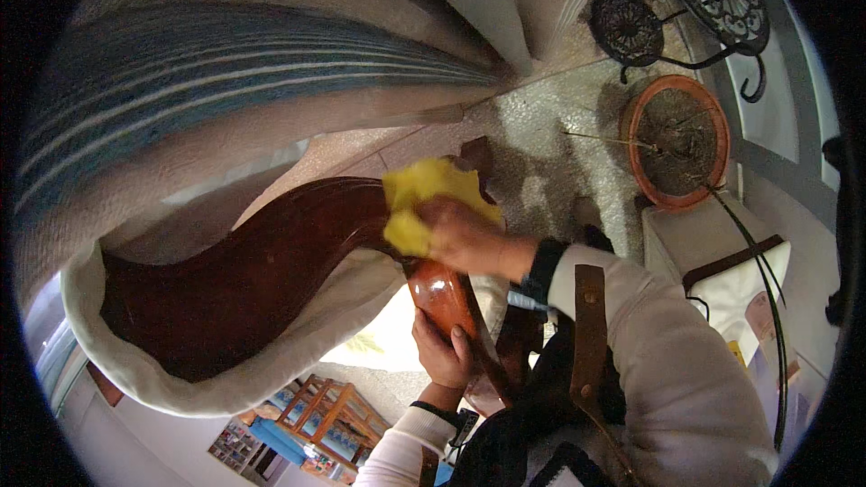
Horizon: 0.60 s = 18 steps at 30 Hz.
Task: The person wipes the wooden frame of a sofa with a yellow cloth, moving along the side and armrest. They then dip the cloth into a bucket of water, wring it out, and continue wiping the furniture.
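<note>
My right hand point(467, 233) is closed on a yellow cloth point(433, 193), which lies against the polished wooden top rail of a chair or sofa with a dark reddish-brown frame point(358, 199). Below it, my left hand point(443, 352) rests around a glossy, curved reddish wooden arm point(440, 294) of the furniture. A pale fabric cover or cushion point(169, 399) edges the dark brown panel point(223, 297) at the left. The cloth and right hand are blurred, and part of the frame under them is hidden.
A striped curtain point(270, 67) hangs at the upper left. To the right stand a terracotta pot point(636, 122) with dry stems and a black metal plant stand point(626, 27). Black cables point(764, 257) run down near a white box-like object point(764, 284). Wooden furniture point(331, 412) is farther off below.
</note>
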Each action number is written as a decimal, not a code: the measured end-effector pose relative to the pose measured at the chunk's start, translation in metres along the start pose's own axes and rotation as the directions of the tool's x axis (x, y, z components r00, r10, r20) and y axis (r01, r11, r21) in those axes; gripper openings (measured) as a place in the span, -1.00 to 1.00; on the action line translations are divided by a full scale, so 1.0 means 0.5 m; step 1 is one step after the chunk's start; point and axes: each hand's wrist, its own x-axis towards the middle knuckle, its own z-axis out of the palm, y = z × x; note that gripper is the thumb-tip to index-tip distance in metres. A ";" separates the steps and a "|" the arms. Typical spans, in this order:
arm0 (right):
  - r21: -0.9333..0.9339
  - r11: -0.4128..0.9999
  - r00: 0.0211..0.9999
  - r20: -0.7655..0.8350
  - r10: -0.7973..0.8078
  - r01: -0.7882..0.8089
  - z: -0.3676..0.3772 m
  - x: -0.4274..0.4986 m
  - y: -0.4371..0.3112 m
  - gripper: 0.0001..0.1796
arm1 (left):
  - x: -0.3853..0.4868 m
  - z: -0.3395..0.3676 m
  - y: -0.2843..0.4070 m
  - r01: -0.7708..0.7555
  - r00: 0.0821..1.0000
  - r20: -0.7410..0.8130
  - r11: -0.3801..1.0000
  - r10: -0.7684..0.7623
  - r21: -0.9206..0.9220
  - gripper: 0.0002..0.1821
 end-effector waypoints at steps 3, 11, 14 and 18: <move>-0.079 0.997 0.920 -0.389 -0.052 0.023 0.006 0.074 0.095 -0.72 | -0.001 -0.002 0.002 0.025 0.999 0.025 0.999 -0.026 0.028 -0.23; 0.216 0.805 0.824 0.286 0.489 -0.553 0.015 0.188 0.360 -0.43 | -0.009 -0.015 0.004 0.157 0.986 0.081 0.971 -0.145 -0.179 -0.19; 0.337 0.749 0.816 0.334 0.471 -0.570 0.055 0.125 0.493 -0.36 | -0.015 -0.018 0.013 0.231 0.970 0.141 0.932 -0.198 -0.281 -0.15; 0.237 0.756 0.758 0.453 0.469 -0.610 0.094 0.081 0.627 -0.37 | -0.005 -0.021 0.026 0.329 0.940 0.169 0.916 -0.295 -0.232 -0.11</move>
